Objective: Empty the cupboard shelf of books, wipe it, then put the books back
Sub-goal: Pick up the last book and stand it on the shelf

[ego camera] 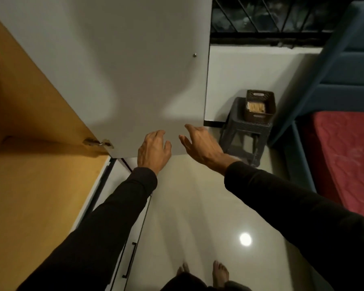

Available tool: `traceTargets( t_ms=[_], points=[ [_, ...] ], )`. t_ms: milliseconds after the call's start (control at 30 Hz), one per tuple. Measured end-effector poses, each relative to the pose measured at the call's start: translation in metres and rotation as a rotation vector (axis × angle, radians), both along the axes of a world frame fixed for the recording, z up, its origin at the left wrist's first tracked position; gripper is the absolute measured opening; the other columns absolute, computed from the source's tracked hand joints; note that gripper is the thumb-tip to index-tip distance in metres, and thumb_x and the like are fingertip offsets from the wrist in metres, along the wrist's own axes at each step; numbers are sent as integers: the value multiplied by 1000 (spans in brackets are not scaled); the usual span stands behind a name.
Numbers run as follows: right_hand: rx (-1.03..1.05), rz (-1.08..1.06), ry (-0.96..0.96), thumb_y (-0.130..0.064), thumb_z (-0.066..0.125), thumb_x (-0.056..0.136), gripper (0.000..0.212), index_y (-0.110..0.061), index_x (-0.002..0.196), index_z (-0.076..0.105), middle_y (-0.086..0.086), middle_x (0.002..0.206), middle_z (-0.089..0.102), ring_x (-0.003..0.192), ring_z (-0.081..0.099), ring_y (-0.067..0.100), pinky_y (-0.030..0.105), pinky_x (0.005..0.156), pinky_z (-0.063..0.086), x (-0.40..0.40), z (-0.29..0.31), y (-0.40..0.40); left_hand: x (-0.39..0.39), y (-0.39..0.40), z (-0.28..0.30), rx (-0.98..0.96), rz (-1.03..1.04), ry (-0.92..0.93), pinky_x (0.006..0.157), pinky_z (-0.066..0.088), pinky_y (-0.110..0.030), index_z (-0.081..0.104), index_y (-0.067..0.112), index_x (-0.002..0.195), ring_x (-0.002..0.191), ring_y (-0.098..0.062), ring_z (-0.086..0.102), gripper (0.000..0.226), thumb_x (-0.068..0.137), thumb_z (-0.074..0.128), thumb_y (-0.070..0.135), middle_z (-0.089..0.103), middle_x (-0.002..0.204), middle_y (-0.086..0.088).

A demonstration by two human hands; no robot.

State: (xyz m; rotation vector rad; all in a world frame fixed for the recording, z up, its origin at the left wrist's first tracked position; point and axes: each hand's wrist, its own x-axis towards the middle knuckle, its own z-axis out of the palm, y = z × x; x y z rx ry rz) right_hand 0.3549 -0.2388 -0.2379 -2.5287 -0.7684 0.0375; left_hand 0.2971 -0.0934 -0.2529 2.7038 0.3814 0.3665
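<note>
While both hands hold nothing, left hand (153,149) lies flat-fingered on white cupboard door (122,76), right hand (200,143) spread beside it, hinge (98,142) further left.

Home bedroom: red mattress (345,158) in a blue padded bed frame (332,66) at 3 o'clock, open white cupboard door (118,66) at 12, barred window (267,15) at 1, plastic stool (243,133) carrying a basket (260,107), bare feet (220,274) on glossy floor tiles (198,206).
</note>
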Motion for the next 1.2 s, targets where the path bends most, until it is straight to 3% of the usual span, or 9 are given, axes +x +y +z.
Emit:
traceTargets(
  t_ms=[200,300,433,533,700,833,967,1200],
  points=[
    [-17,-172,36,-37,45,102,42,-4,127,51,17,114,64,104,60,30,31,80,47,-1,-17,-37,19,-31,-23,-29,-181,57,102,43,-37,50,5,136,130,-28,48,42,99,50,24,54,138,-16],
    [-9,-268,47,-40,47,100,39,-7,121,53,14,103,65,96,62,29,40,81,54,-2,-30,-58,24,-49,-32,-35,-257,77,101,43,-36,50,6,136,129,-27,49,41,100,50,25,54,137,-15],
    [-9,-355,91,-40,44,100,41,-8,126,52,13,114,63,100,62,28,44,88,54,-6,-41,-93,32,-74,-39,-29,-344,99,97,45,-35,52,6,134,123,-27,52,39,99,50,25,58,132,-15],
    [11,-427,117,-39,45,100,40,-9,125,52,13,117,64,98,63,25,36,81,55,-7,-47,-125,38,-101,-37,-9,-392,119,91,47,-36,54,6,130,116,-28,56,36,99,50,25,60,125,-16],
    [33,-524,111,-38,46,100,30,-13,114,56,9,106,64,81,58,18,26,64,43,-11,-50,-188,49,-156,-36,-1,-470,127,87,49,-38,56,6,128,111,-30,59,35,98,51,24,61,123,-17],
    [-5,-612,126,-39,46,99,27,-14,101,54,8,97,61,89,62,28,31,64,42,-18,-51,-247,54,-210,-42,-8,-539,153,85,52,-41,58,6,124,105,-31,60,32,97,52,22,63,119,-16],
    [-43,-707,129,-41,45,99,44,-2,118,55,20,116,63,106,59,38,48,85,52,-28,-55,-303,55,-263,-47,-4,-616,182,88,52,-43,58,5,124,108,-32,59,33,96,52,21,62,120,-17],
    [-12,-849,178,-39,46,99,48,-1,128,51,24,123,61,112,57,42,45,89,50,-51,-69,-396,55,-352,-59,34,-733,217,91,49,-42,56,5,128,115,-31,57,36,97,51,23,61,125,-16]
  ],
)
